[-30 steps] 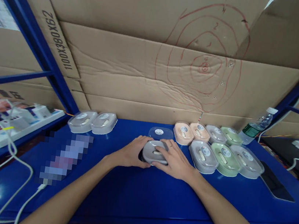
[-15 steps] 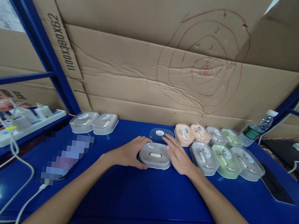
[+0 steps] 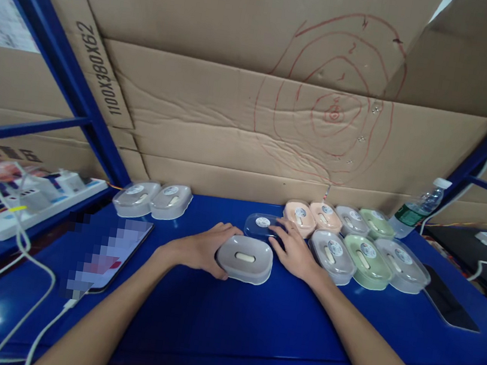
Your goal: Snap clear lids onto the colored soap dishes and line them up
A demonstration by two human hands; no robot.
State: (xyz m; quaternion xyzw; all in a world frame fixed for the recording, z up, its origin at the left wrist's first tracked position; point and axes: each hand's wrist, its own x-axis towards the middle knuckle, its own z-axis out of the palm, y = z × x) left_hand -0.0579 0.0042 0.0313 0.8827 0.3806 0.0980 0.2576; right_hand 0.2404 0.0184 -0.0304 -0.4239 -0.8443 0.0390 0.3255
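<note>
My left hand (image 3: 207, 249) is closed around the left end of a grey soap-dish-like plastic box (image 3: 254, 268), thumb at the front and fingers behind. The box sits on the blue table without its lid, and a small cream oval piece (image 3: 245, 257) shows in the middle of its top. Just behind it is a clear plastic lid (image 3: 255, 226) with a round white sticker. My right hand (image 3: 295, 251) has its curved fingers and thumb at the right end of that lid, partly covering it.
Several lidded boxes in peach, grey and green (image 3: 365, 263) stand at the right, with a water bottle (image 3: 421, 209) behind. Two grey boxes (image 3: 171, 202) are at the back left. A phone (image 3: 118, 255) on a cable, a power strip (image 3: 36, 208) and a dark flat slab (image 3: 451, 299) lie around.
The grey box has come nearer and slightly left with my left hand. My right hand has left the box's right side, and its fingers have curled at the lid, which sits slightly nearer.
</note>
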